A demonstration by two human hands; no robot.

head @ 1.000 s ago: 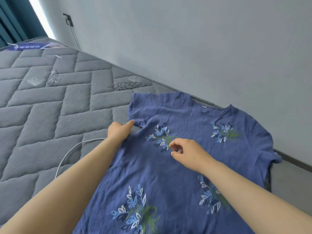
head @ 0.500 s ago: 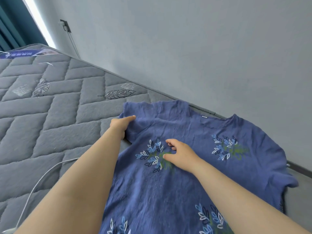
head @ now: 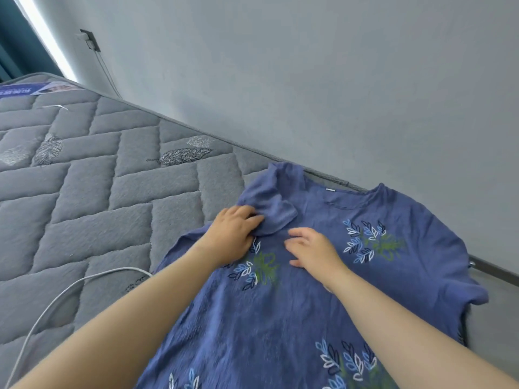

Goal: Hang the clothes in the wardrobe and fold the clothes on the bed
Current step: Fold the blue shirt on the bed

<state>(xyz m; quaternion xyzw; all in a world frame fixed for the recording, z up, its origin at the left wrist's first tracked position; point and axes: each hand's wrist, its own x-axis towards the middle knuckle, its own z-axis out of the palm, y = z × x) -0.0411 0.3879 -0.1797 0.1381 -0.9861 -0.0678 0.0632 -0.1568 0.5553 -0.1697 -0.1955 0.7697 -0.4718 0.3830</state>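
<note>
A blue short-sleeved shirt with leaf prints lies spread on the grey quilted mattress, its collar toward the wall. The shirt's left sleeve is folded inward over the chest. My left hand grips the edge of that sleeve, fingers curled on the cloth. My right hand rests flat on the chest of the shirt beside the fold, fingers spread and fairly straight.
A white cable curves across the mattress at the lower left. The grey wall runs close along the mattress's far edge, with a socket and cord at upper left. A teal curtain hangs at the far left.
My left hand has carried the left sleeve inward and folded it over the chest. My right hand has opened and now lies flat on the shirt. The view has shifted slightly.
</note>
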